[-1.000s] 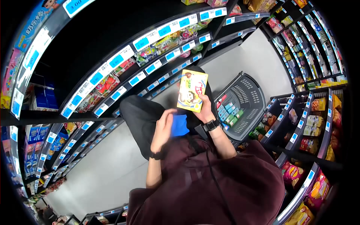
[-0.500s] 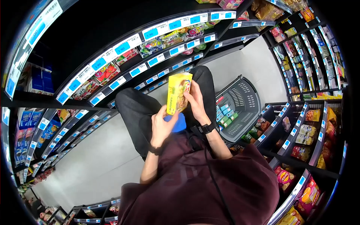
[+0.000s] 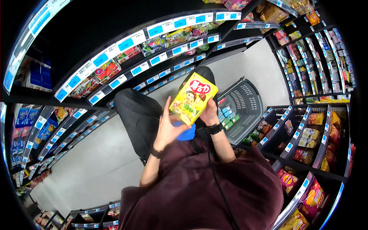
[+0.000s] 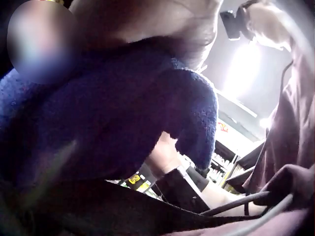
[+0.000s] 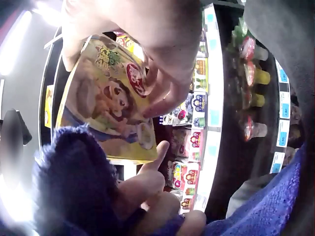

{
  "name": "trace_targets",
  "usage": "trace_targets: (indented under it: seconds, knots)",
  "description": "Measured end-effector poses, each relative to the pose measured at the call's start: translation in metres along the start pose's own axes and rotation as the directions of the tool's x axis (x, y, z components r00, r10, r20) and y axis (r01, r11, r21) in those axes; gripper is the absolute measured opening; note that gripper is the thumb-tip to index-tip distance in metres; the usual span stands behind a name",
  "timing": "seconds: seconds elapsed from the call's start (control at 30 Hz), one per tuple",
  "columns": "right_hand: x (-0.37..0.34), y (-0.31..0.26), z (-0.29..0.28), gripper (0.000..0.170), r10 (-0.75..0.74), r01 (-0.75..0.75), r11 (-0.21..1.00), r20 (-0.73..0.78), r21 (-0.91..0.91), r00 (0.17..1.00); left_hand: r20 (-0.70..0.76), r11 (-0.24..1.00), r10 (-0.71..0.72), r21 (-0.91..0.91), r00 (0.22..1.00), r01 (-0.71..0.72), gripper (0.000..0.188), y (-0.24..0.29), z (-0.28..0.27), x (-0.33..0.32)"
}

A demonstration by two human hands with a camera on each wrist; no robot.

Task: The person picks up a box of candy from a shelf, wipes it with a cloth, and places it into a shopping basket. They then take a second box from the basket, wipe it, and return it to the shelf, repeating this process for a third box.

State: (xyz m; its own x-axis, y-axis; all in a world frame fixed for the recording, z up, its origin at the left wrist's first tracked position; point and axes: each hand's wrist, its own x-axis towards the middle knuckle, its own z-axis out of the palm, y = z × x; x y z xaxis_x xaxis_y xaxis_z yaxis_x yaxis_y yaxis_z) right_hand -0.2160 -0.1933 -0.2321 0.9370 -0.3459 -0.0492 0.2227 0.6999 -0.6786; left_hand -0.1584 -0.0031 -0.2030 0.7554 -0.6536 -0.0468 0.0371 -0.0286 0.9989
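A yellow snack box [image 3: 193, 98] with a cartoon child and a red logo faces up in front of the seated person's lap. The right hand [image 3: 209, 112] grips it along its right edge, and its fingers show around the box in the right wrist view. At the box's lower left is the left hand [image 3: 167, 128], forefinger raised beside the edge and thumb near the bottom corner. A blue cloth [image 3: 186, 133] is held in that left hand's lower fingers [image 5: 160, 201] and hangs below the box. Thick blue cloth also fills much of the left wrist view.
A grey shopping basket [image 3: 251, 109] with several small boxes [image 3: 229, 116] stands on the floor to the right. Shelves with price tags [image 3: 126, 44] and candy packs [image 3: 107, 71] run ahead and to the left. Snack bags [image 3: 312, 197] fill racks at the right.
The box has been turned over, from one printed face past its narrow side to the face with the red logo. The left hand has come from apart to the box, keeping the blue cloth.
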Motion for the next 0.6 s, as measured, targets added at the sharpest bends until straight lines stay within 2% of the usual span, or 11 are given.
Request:
trace_targets:
  seconds: [0.1,0.17,0.23,0.27,0.3,0.37,0.4,0.43,0.5,0.53,0.6]
  knots:
    - [0.006,-0.003,0.022,0.091,0.06,-0.065,0.997,0.133,0.035,0.989,0.114,0.987,0.027,-0.162,0.993,-0.008,0.094,-0.037,-0.005,0.0]
    - [0.009,-0.008,0.032,0.092,0.072,-0.077,0.996,0.133,0.033,0.988,0.133,0.839,-0.013,-0.538,0.991,0.083,0.078,-0.043,-0.008,-0.001]
    - [0.01,-0.015,0.049,0.084,0.074,-0.09,0.993,0.201,0.074,0.977,0.156,0.739,-0.125,-0.644,0.98,0.197,0.055,-0.016,-0.015,0.003]
    - [0.011,-0.007,0.029,0.073,0.104,-0.12,0.99,0.177,0.08,0.979,0.158,0.777,-0.186,-0.58,0.97,0.244,0.038,-0.018,-0.02,0.006]
    - [0.008,-0.004,0.024,0.063,0.124,-0.132,0.989,0.101,0.07,0.987,0.151,0.797,-0.194,-0.552,0.969,0.245,0.035,-0.017,-0.02,0.008]
    - [0.012,0.0,0.025,0.062,0.079,-0.092,0.983,-0.089,-0.158,0.993,0.132,0.833,-0.216,-0.492,0.967,0.253,0.028,-0.016,-0.021,0.006]
    - [0.019,0.001,0.033,0.049,0.006,-0.023,0.977,-0.08,-0.213,0.997,0.031,0.888,-0.191,-0.421,0.981,0.186,0.026,-0.02,-0.018,0.005]
    - [0.023,0.005,0.029,0.046,-0.108,0.061,0.857,-0.063,-0.511,0.992,-0.068,0.932,-0.157,-0.34,0.985,0.125,0.024,-0.024,-0.013,0.005]
    - [0.021,0.006,0.048,0.05,-0.25,0.134,0.759,-0.096,-0.637,0.963,-0.244,0.995,-0.059,0.064,0.968,0.077,0.03,-0.003,-0.003,0.003]
    - [0.018,-0.003,0.059,0.065,-0.202,0.093,0.783,-0.11,-0.615,0.973,-0.283,0.988,0.043,0.157,0.958,0.002,0.035,-0.006,0.002,0.003]
    - [0.012,-0.007,0.07,0.079,-0.194,0.111,0.674,-0.03,-0.73,0.981,-0.297,0.981,0.053,0.196,0.953,0.007,0.032,-0.003,0.005,0.002]
